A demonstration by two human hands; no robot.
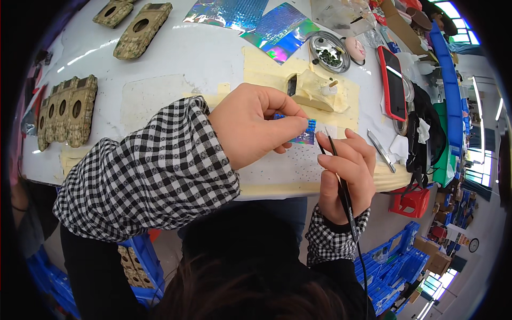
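My left hand pinches a small piece of shiny blue holographic sheet between thumb and fingers, just above the table. Its fingertips cover part of the sheet. Close by on the right, my right hand is closed round slim black tweezers, their tips pointing up toward the sheet's right edge. Whether anything sits between those tips is too small to tell. Tiny dark specks are scattered over the white surface under the hands. Just beyond them stands a cream tape-wrapped block with a short stick on top.
Camouflage model hulls with round openings stand at far left, and more hulls at left. Large holographic sheets and a round dish of dark green bits lie beyond. A red-cased phone and a metal tool are at right.
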